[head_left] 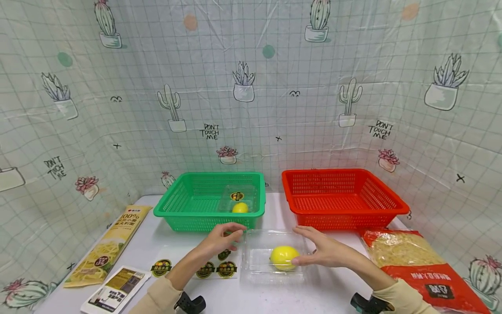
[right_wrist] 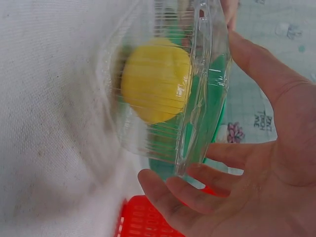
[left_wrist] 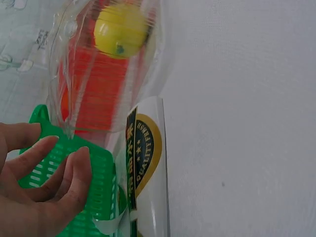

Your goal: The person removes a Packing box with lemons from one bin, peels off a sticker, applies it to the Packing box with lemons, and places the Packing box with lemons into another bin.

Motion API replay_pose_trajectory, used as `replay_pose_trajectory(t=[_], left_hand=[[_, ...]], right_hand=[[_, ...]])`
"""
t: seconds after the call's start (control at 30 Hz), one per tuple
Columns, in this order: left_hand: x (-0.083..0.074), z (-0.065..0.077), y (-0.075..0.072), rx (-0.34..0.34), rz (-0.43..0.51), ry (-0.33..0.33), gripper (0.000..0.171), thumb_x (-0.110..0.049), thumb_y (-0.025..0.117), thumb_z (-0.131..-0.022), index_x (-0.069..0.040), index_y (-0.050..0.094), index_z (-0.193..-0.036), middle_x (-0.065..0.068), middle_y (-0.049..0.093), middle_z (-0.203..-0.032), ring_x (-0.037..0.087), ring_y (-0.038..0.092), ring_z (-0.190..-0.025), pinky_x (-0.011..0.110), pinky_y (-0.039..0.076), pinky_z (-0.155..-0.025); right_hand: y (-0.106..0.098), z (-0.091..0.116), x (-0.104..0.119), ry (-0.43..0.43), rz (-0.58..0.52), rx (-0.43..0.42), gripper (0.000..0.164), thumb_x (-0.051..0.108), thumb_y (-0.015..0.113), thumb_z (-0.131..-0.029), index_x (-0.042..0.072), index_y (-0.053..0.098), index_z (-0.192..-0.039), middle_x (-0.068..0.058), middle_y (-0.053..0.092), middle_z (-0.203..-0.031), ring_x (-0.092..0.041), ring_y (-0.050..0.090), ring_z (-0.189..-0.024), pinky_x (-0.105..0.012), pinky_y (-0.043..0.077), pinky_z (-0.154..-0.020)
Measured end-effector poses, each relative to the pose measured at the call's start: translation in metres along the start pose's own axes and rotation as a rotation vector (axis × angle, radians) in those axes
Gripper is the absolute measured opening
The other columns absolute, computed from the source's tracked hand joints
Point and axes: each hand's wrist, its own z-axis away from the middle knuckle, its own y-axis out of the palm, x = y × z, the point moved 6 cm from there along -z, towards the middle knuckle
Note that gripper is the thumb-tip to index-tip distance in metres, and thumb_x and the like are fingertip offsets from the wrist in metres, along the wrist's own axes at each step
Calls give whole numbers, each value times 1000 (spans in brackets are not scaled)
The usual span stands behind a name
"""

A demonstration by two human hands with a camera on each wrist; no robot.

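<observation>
A clear plastic clamshell box (head_left: 256, 257) sits on the table with a yellow lemon (head_left: 284, 257) inside. My right hand (head_left: 327, 249) spans the box's right side, fingers at the back corner and thumb over the front part. In the right wrist view, those fingertips (right_wrist: 190, 170) lie right at the clear rim. Beyond the box's back left corner, my left hand (head_left: 220, 240) hovers with loosely bent fingers and nothing between them. Below it lies a sheet of round fruit labels (head_left: 211, 275); the left wrist view shows one label (left_wrist: 147, 153) close up.
Behind, a green basket (head_left: 209, 215) holds another clear box (head_left: 230, 192) with a label and a lemon (head_left: 240, 208). A red basket (head_left: 345, 213) stands to its right. Noodle packs lie left (head_left: 113, 244) and right (head_left: 423, 261), with a white printed packet (head_left: 115, 290) at front left.
</observation>
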Motion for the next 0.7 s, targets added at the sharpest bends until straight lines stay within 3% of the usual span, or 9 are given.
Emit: replay_pose_trajectory(t=[0.17,0.33,0.5,0.7], left_hand=[[0,11,-14,-9,-53,-6,43,-29,59,-99,0,58,-130,21,60,-128,36,61,-106,39,59,-81],[1,18,-28,-48,-123,-2,41,-29,61,-98,1,61,-126,22,63,-116,32,62,-96,37,59,-75],[4,24,-40,-78,-242,17,34,-25,65,-95,3,65,-116,13,67,-100,23,64,-82,34,58,-69],[14,31,-44,-58,-353,9,25,-23,67,-93,-2,69,-106,8,66,-88,17,62,-72,30,55,-61]], right_hand=[[1,0,-3,4,12,-2,88,46,77,-81,1,40,-147,-26,39,-150,-48,42,-133,-59,52,-91],[0,-1,-3,1,5,1,88,45,77,-81,0,40,-147,-27,38,-150,-49,40,-134,-58,52,-91],[0,-1,-4,3,15,-9,89,46,77,-81,1,40,-148,-26,38,-150,-48,42,-134,-58,53,-91],[1,-1,-3,4,18,-11,89,46,77,-81,1,40,-148,-27,38,-150,-49,42,-134,-59,51,-92]])
